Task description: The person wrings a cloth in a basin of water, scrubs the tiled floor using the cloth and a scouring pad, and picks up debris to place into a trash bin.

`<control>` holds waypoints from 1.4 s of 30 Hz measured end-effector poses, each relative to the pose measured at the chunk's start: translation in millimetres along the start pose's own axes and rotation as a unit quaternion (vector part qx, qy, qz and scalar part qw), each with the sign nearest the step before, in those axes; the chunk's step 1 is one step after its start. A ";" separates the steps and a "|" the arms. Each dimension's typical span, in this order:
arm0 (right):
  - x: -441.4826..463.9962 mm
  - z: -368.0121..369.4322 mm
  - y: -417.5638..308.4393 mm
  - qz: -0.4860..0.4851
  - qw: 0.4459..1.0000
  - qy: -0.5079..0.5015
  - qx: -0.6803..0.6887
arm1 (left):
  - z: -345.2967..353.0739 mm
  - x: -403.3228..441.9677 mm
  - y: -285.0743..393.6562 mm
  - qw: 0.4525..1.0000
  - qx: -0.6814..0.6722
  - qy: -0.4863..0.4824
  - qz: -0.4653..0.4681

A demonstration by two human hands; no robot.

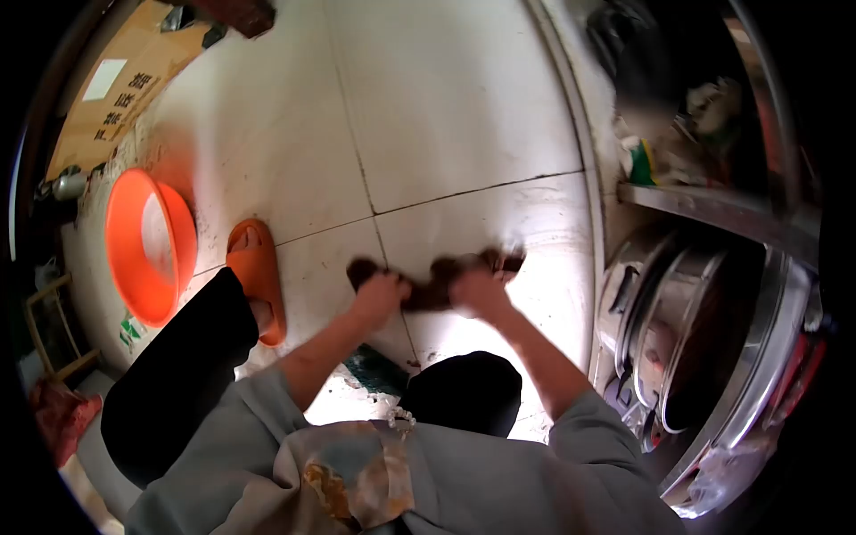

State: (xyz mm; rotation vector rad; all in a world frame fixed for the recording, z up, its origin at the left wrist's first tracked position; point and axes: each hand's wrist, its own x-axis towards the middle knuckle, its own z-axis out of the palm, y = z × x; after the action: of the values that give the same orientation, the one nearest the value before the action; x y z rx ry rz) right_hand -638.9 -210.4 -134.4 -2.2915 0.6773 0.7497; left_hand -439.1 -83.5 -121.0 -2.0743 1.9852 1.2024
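Note:
Both my hands hold a dark brown, lumpy thing (430,292), long and blurred by motion, just above the pale floor tiles. Its kind cannot be made out. My left hand (383,294) is closed around its left part, where a rounded end sticks out past the knuckles. My right hand (479,290) grips the right part, and more of the brown thing shows beyond the fingers. Between my forearms, near the floor, lies a dark green flat piece (374,370), partly hidden by my knee.
An orange basin (183,223) is at the left, beside my foot in an orange slipper (267,308). A cardboard box (134,89) stands at the upper left. On the right, a metal shelf (713,205) holds bags above and large pots with lids (655,330) below.

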 end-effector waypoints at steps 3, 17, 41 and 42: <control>-54.8 0.8 5.2 -0.021 0.997 -0.040 0.068 | 25.9 -33.6 37.4 0.983 -0.148 -0.092 0.050; 125.5 -255.8 71.6 0.176 0.917 0.302 -0.193 | -148.0 193.3 -14.3 0.953 -0.038 0.295 0.058; -43.5 -14.8 117.9 0.404 0.838 0.358 0.078 | -15.8 128.1 108.2 0.961 0.083 0.124 0.232; -62.5 0.2 113.7 0.419 0.833 0.348 0.099 | -6.0 119.0 119.1 0.960 0.087 0.105 0.243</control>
State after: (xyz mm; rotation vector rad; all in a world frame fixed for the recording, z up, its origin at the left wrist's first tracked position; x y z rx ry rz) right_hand -754.2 -269.8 -138.9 -1.9782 2.0677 0.1166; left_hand -552.0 -208.6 -123.9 -1.7466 2.6985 0.8311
